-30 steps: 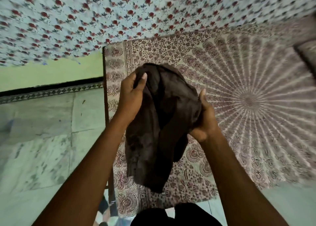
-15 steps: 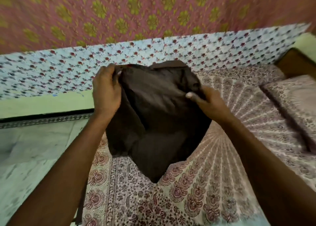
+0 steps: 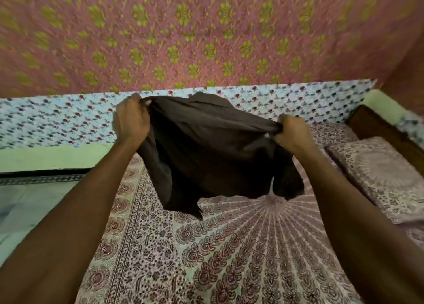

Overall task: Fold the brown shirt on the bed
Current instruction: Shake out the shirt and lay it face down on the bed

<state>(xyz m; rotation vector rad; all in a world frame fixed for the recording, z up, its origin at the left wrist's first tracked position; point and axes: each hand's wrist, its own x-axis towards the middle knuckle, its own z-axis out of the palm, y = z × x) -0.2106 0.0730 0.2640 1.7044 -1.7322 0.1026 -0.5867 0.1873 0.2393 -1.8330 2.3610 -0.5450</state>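
Observation:
The dark brown shirt (image 3: 211,154) hangs in the air above the bed (image 3: 229,253), stretched wide between both hands. My left hand (image 3: 132,120) is clenched on its upper left edge. My right hand (image 3: 291,132) grips the upper right edge, a little lower. The shirt's lower part droops loose, with one corner hanging close above the patterned bedspread. A collar-like fold sticks up at the top middle.
A pillow (image 3: 376,172) in matching print lies at the right. A wooden headboard edge (image 3: 378,129) is behind it. Flower-print cloths (image 3: 57,120) cover the wall behind the bed. Pale floor (image 3: 27,202) shows at the left.
My hands have pulled apart and lifted, spreading the bunched shirt out wide. The view has tilted up from the floor and bed edge toward the wall.

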